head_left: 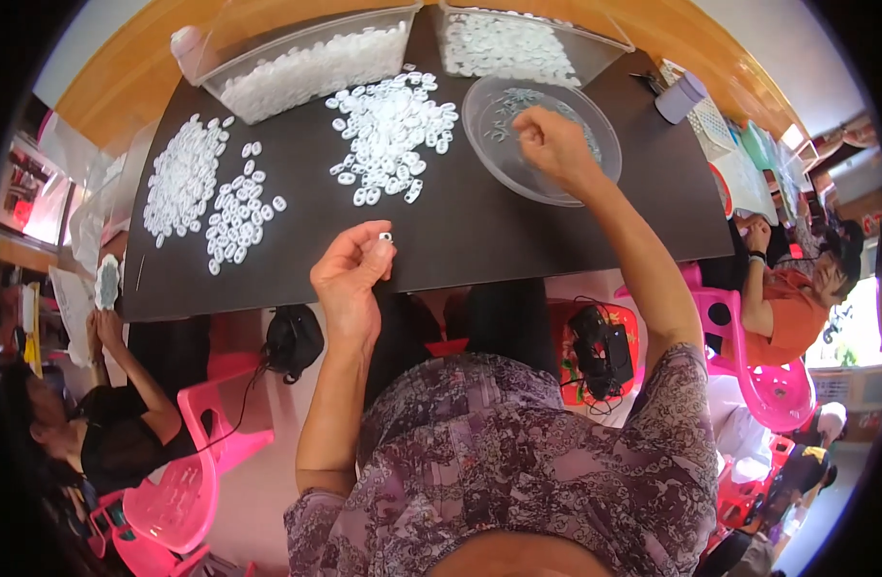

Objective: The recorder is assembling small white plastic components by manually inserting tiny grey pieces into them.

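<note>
**Left hand pinched a white piece at the table's near edge; right hand dipped into the clear dish**

Head view. The left hand sat at centre frame, just over the near edge of the dark rectangular tabletop, fingers curled up and pinched on one small white plastic ring-shaped piece between thumb and forefinger. The piece was too small to read its long axis.

The right hand was up and to the right of the left, in the upper middle of the frame, fingers bunched and pointing down inside the round clear plastic dish. Whether it gripped anything could not be told; the fingertips hid whatever they touched. The dish held a thin scatter of small greyish parts.

Key relation: the dish lay up and right of the held piece, well apart, with bare tabletop between. The right hand was already at the dish, so it was by far the nearer one. The loose heap of white plastic pieces lay straight above the left hand in frame, near the dish's left rim; the left hand was nearer to it.

More white pieces were spread at upper left in two patches. Two clear rectangular plastic tubs of the same white pieces stood along the top edge of the table.

Other people sat at the left and right frame edges on pink plastic chairs, their hands apart from these two.
</note>
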### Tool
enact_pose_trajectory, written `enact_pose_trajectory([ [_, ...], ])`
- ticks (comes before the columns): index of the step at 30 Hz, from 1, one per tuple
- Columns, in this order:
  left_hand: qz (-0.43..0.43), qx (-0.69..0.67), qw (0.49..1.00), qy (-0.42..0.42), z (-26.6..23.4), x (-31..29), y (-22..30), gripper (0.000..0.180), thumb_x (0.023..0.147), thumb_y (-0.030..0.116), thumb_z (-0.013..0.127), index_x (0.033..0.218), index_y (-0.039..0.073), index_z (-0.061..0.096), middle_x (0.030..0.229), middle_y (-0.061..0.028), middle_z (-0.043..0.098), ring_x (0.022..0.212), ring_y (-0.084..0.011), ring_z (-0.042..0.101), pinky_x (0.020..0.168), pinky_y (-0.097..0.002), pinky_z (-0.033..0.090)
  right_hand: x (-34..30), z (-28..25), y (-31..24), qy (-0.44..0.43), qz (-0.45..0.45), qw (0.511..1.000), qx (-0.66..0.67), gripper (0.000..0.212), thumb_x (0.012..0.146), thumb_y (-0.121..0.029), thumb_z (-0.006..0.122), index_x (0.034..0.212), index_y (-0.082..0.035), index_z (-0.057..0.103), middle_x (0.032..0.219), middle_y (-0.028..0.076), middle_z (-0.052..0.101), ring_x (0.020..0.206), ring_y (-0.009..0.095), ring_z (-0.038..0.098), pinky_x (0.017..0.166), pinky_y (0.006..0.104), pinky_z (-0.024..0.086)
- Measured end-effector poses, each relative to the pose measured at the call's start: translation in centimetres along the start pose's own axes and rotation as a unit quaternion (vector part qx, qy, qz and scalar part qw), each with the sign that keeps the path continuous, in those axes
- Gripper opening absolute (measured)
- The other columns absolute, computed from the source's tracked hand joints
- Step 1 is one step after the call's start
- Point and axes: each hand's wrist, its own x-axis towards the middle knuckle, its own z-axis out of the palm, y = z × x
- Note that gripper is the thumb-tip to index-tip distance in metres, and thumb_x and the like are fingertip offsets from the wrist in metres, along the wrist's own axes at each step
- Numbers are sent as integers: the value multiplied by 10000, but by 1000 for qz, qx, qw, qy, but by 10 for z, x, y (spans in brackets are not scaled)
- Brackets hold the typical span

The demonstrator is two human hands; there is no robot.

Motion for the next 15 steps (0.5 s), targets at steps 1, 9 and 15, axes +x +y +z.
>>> enact_pose_trajectory([
  [1, -8, -33, 999, -15, 0, -2, 0, 152, 795, 20, 656, 932, -41, 630, 735, -30, 586, 609, -75, 488, 547, -196, 379, -3, -1, -7, 12, 31, 999, 27, 80, 752, -30, 578, 831, -31, 597, 683, 44, 532, 608, 120, 474, 568, 260, 405],
  [9, -119, -146, 981, -50, -2, -11, 2, 99, 827, 58, 640, 883, -17, 604, 730, -89, 616, 562, -110, 529, 518, -218, 407, -22, -9, -60, -39, 96, 984, 142, 102, 768, -6, 596, 855, -24, 648, 737, -17, 551, 656, 46, 465, 585, 200, 380],
  [15, -151, -160, 974, -46, 0, -18, 7, 95, 841, 62, 625, 882, -20, 601, 739, -97, 624, 571, -124, 556, 530, -226, 436, -37, 8, -100, -77, 103, 956, 263, 109, 765, 24, 614, 848, -21, 667, 788, -22, 574, 710, 27, 479, 622, 176, 377],
])
